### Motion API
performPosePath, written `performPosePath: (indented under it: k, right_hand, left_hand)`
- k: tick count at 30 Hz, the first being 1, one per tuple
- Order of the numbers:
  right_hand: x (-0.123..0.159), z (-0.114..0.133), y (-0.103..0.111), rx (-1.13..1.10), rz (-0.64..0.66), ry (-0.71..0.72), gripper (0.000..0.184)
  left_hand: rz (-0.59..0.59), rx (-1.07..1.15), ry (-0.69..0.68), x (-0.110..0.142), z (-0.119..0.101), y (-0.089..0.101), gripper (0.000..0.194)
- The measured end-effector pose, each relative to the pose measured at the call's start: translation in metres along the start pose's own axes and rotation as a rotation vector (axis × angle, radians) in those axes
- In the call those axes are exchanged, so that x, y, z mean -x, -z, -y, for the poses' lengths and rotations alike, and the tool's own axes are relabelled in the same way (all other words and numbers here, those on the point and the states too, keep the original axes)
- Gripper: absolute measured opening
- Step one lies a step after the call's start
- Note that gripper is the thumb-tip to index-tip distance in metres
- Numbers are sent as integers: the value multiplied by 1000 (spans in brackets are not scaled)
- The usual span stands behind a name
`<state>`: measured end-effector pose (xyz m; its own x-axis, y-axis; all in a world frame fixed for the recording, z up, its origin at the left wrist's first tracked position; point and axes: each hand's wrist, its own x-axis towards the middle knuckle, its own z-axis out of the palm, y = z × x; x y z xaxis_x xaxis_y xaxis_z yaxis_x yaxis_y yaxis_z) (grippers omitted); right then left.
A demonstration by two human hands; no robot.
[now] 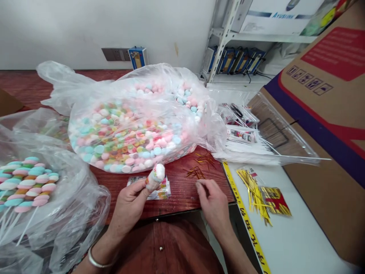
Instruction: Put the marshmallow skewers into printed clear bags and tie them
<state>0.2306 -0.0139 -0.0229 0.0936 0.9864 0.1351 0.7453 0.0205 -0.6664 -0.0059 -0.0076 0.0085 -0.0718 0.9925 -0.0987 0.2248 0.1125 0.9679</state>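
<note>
My left hand is closed around a marshmallow candy in a printed clear wrapper, its white end pointing up. Beneath it, a stack of printed clear bags lies on the red-brown table, partly hidden by the hand. At the table's right side, my right hand has its thumb and fingertips pinched together at the near end of some bent gold twist ties; one tie seems to be between them. Behind both hands sits a large clear bag of pastel marshmallows and ring gummies.
Marshmallow skewers lie in clear plastic at left. To the right, a clear tray holds white sticks, and straight gold ties rest on a white surface beside yellow tape. A large carton stands at far right.
</note>
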Motion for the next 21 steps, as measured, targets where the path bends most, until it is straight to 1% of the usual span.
performPosePath:
  k: [1,3,6,8,10,13,15,18,21]
  right_hand:
    - [-5,-12,3,96,-42,-6,24]
    - [-13,-30,4,210,-71,-8,22]
    - [-20,-42,-2,310,-86,10,16]
    - [-21,-43,-7,371,-108,30,17]
    - [-20,-41,-11,412,-138,58,20]
    - [-18,-40,-11,443,-185,116,22]
    - [-17,-39,-8,457,-213,164,22]
    - [-16,-36,-4,484,-242,243,20]
    - [-17,-30,0,511,-275,293,20]
  left_hand:
    - [-20,-72,-16,0,-1,4,21]
    - [-47,-134,-49,0,-1,7,20]
    - [-58,-147,-95,1,1,3,16]
    - [-60,-159,-106,1,2,1,14]
    - [-64,-177,-89,1,3,0,14]
    - [-62,-202,-50,-1,6,2,16]
    - [-36,-240,-60,-4,9,3,18]
    - [4,-336,-146,-8,13,5,19]
    - [44,-445,-276,-10,17,5,18]
